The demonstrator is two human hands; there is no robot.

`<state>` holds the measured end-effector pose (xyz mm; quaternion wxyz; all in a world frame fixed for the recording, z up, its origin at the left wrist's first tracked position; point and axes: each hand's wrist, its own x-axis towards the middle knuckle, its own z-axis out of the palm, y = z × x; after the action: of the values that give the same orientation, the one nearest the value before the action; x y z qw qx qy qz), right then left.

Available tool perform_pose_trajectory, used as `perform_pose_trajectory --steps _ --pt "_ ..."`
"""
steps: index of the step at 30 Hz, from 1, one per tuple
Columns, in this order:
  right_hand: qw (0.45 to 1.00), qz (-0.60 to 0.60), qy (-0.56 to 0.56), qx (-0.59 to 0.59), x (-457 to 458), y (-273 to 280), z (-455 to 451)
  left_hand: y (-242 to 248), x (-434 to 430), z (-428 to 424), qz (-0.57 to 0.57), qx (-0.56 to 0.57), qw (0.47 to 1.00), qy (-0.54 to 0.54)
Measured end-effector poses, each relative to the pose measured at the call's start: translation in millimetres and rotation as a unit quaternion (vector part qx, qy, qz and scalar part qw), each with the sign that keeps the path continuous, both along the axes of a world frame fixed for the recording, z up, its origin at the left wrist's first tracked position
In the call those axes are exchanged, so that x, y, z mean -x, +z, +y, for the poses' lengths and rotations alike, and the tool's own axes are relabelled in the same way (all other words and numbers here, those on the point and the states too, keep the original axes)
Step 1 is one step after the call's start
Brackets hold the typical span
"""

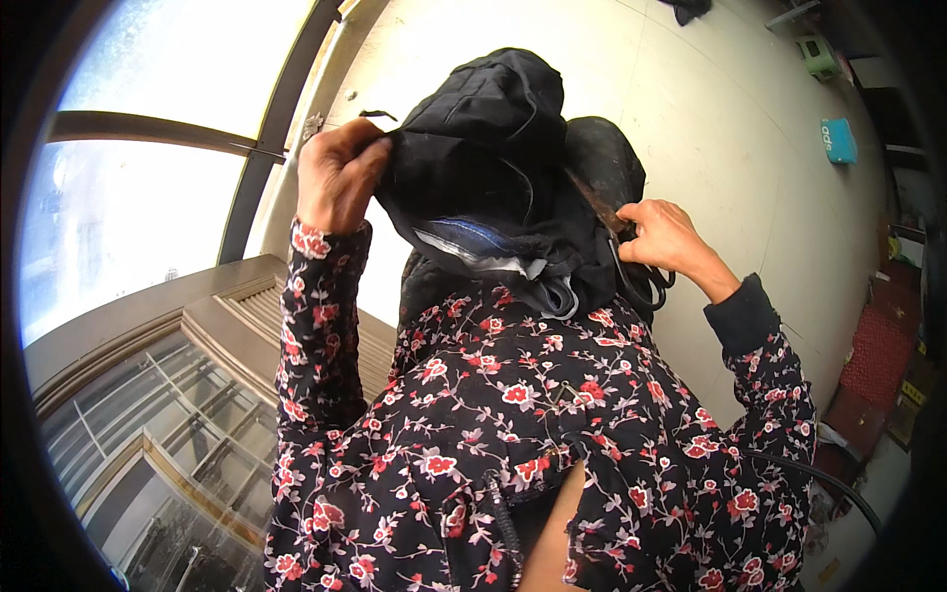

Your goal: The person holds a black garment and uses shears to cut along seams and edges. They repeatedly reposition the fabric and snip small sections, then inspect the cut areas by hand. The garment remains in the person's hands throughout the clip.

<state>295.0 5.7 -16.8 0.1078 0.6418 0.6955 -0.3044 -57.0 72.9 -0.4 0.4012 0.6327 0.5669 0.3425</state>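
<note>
A black cloth garment [473, 170] lies bunched across my lap, with a blue and white inner edge [473, 244] folded into view at its near side. My left hand [340, 174] pinches the garment's left edge between thumb and fingers and holds it raised. To the right of the cloth, my right hand [669, 237] grips what looks like a pair of scissors [595, 196] near the middle. Their blades are brown with rust and point away to the upper left; dark loop handles hang below my fingers. The blade tips are partly hidden against the black cloth.
Left of me stand a bright window or glass door [148, 192] and a framed panel with glass [170, 414]. Pale floor [725, 148] stretches ahead and right. Along the right side are a blue bucket [841, 140], a green stool [817, 58] and a red mat [880, 348].
</note>
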Motion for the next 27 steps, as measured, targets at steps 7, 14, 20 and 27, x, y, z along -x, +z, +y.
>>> perform_pose_trajectory --steps 7,14,20,27 --pt "0.998 -0.032 0.014 -0.047 15.4 -19.7 8.7 8.6 -20.9 -39.9 -0.183 0.103 0.978 0.0" --pt "0.963 0.137 0.005 -0.231 41.1 23.9 14.4 6.0 -47.6 -64.2 -0.237 0.179 0.955 -0.019" --pt "0.91 0.286 0.071 -0.29 87.8 39.7 22.8 9.6 -74.2 -74.8 -0.29 0.224 0.93 -0.034" --pt "0.924 0.374 -0.039 -0.064 83.7 28.0 30.3 -1.7 -87.9 -70.9 -0.254 0.212 0.942 -0.054"
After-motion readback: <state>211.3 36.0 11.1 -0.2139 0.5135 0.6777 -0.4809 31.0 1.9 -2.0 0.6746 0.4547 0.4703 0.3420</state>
